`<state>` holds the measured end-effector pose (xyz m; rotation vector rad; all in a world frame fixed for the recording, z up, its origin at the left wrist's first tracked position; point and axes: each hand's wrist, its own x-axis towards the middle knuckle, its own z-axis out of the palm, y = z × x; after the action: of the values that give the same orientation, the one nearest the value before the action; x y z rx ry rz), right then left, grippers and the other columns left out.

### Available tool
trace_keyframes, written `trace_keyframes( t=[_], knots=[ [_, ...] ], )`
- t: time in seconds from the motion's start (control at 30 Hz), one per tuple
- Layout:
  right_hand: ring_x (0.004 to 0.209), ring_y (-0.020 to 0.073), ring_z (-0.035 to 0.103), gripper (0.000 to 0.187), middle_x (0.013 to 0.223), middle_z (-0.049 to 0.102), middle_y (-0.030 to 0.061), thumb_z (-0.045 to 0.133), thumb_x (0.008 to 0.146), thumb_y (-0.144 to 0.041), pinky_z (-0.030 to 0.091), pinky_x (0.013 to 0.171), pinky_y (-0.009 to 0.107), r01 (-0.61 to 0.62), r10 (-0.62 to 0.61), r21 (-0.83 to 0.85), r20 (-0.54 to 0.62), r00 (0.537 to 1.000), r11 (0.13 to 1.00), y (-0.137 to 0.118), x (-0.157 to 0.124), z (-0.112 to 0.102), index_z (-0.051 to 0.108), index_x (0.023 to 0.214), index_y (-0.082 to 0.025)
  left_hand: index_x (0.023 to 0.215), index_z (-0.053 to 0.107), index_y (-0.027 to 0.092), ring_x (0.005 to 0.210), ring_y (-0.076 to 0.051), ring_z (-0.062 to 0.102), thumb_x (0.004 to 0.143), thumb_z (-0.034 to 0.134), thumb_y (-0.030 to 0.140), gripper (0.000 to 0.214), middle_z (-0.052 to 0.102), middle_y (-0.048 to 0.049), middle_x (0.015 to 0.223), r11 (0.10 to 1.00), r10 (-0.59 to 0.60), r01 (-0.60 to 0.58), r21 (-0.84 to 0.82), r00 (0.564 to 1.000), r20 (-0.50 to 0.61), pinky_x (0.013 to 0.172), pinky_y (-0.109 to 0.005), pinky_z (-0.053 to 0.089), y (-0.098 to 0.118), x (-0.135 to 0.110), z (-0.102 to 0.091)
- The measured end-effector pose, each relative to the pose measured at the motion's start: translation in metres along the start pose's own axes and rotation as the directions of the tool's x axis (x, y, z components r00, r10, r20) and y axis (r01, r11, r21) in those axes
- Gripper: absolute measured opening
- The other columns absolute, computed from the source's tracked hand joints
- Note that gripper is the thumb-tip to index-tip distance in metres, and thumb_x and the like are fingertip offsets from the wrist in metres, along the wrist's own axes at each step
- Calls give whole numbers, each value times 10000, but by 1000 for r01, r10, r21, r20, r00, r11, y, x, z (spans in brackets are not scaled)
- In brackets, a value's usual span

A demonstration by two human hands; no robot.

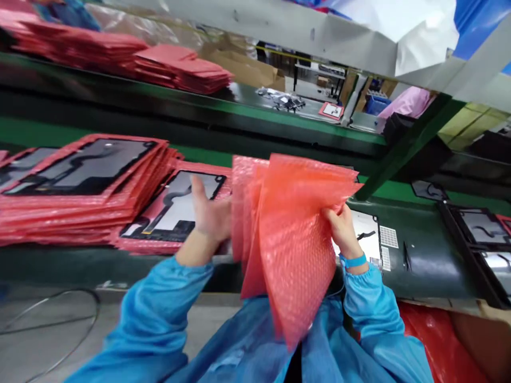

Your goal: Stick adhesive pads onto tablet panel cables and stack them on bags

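Note:
I hold a bundle of pink bubble-wrap bags (291,234) upright in front of me. My right hand (341,226) is closed on the bundle's right edge. My left hand (209,213) is at the bundle's left side, fingers raised, and seems to grip the outermost bag. Behind my left hand lies a bagged dark panel (179,210) on a low pile. A bare panel with white labels (375,239) lies on the dark bench behind my right hand.
A tall stack of bagged panels (80,181) stands at the left. More pink stacks (179,69) sit on the upper shelf. Black trays with panels (479,234) are at the right. A green post (403,149) slants across, and a cable (48,319) lies at bottom left.

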<state>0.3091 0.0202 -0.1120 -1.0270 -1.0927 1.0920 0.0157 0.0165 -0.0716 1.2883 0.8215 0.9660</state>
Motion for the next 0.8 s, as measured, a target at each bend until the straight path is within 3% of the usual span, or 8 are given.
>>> trace_keyframes(
  t=[0.1, 0.17, 0.23, 0.33, 0.5, 0.6, 0.7, 0.8],
  knots=[
    [1048, 260, 736, 325, 1136, 795, 52, 761, 765, -355, 581, 1048, 451, -50, 51, 8, -99, 994, 999, 24, 8, -10, 681, 1057, -239, 1411, 582, 188, 1158, -391, 736, 561, 463, 1151, 1291, 789, -143, 1119, 958, -152, 129, -257, 986, -70, 925, -459, 610, -52, -8, 6],
    [1094, 259, 718, 385, 1193, 779, 59, 750, 747, -358, 547, 1097, 456, -84, 83, -6, -129, 988, 996, 41, 12, -11, 659, 1099, -231, 1516, 473, 220, 1117, -376, 755, 517, 802, 970, 1292, 790, -135, 1150, 937, -249, 203, -283, 959, -137, 912, -438, 614, -78, -10, 11],
    [1099, 261, 704, 440, 1195, 767, 60, 759, 719, -355, 532, 1111, 464, -125, 121, -14, -156, 980, 992, 58, 13, -10, 635, 1120, -226, 1581, 372, 260, 1067, -330, 772, 552, 1001, 643, 1266, 795, -111, 1166, 928, -332, 278, -249, 920, -208, 918, -404, 613, -94, -8, 14],
    [1050, 263, 704, 448, 1127, 768, 49, 761, 708, -347, 554, 1070, 474, -196, 192, -9, -151, 970, 981, 76, 13, -5, 616, 1116, -230, 1548, 413, 254, 994, -276, 781, 595, 984, 314, 1112, 799, -77, 1149, 890, -434, 373, -263, 870, -234, 888, -358, 616, -101, -4, 12],
    [1022, 261, 721, 465, 1080, 760, 37, 742, 721, -353, 595, 1021, 460, -255, 255, 11, -103, 961, 967, 89, 20, -4, 597, 1147, -239, 1349, 608, 205, 1003, -275, 772, 624, 843, 260, 764, 786, -52, 1163, 892, -438, 377, -248, 857, -273, 871, -336, 622, -98, 2, -2],
    [1248, 292, 674, 650, 1361, 695, 111, 762, 723, -382, 529, 1149, 493, -249, 247, -2, -135, 960, 968, 97, 23, -2, 553, 1317, -223, 1481, 519, 217, 1082, -288, 751, 622, 824, 254, 912, 755, -72, 1244, 927, -375, 351, -132, 874, -309, 964, -387, 613, -113, 6, -8],
    [1478, 322, 526, 826, 1640, 487, 182, 779, 768, -473, 442, 1240, 530, -222, 187, -119, -249, 950, 968, 97, 16, -7, 474, 1490, -210, 1629, 328, 181, 1175, -334, 721, 624, 813, 289, 1121, 711, -143, 1311, 947, -268, 315, 69, 888, -373, 1070, -502, 573, -138, 6, -12],
    [1364, 309, 619, 639, 1565, 583, 169, 726, 853, -538, 543, 1118, 501, -167, 73, -314, -289, 955, 935, 74, -5, -44, 612, 1401, -229, 1685, 262, 181, 1455, -412, 558, 702, 824, 394, 1152, 543, -228, 1574, 923, -129, 262, 283, 901, -414, 1223, -590, 450, -155, -3, -14]
  ],
)
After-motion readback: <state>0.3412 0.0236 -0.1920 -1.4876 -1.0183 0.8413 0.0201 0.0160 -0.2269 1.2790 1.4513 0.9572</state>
